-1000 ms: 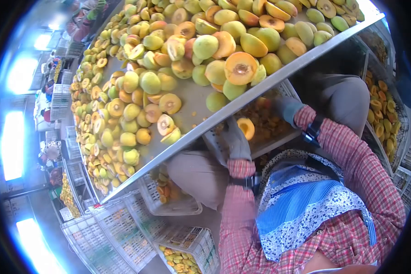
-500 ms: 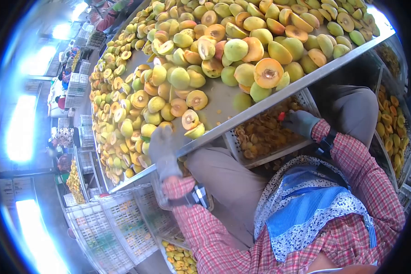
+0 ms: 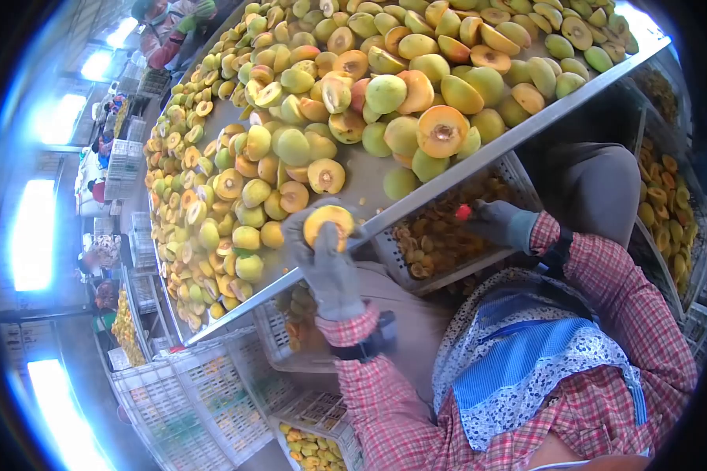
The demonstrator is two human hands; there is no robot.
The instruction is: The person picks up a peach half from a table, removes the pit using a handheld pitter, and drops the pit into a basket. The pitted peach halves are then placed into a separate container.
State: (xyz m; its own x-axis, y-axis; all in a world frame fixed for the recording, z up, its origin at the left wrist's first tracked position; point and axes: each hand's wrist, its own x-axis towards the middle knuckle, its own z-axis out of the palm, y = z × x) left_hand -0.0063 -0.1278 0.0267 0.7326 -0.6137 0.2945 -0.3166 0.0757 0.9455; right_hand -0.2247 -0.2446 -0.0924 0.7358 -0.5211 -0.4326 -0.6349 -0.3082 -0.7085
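My left hand [image 3: 331,275], in a grey glove, grips a peach half [image 3: 320,224] with its orange cut face turned up, just over the table's metal edge. The thumb lies across the fruit. In its grey glove, my right hand [image 3: 501,223] is closed around a small tool with a red end [image 3: 463,212]; the rest of the tool is hidden or too small to make out. Beneath that hand is a tray [image 3: 436,281] of brownish-orange pits and scraps. Many green-yellow peach halves [image 3: 441,132] are heaped on the metal table [image 3: 363,169], several cut side up.
A raised metal rim [image 3: 479,169] runs along the table's near edge. White plastic crates [image 3: 188,392] stand at the lower left. A crate of cut fruit [image 3: 668,196] is at the right, beside my knee. A co-worker [image 3: 163,39] is at the table's far left.
My left hand has come off the table toward me and now holds a peach half from the near edge of the heap. The right hand has shifted left over the tray.
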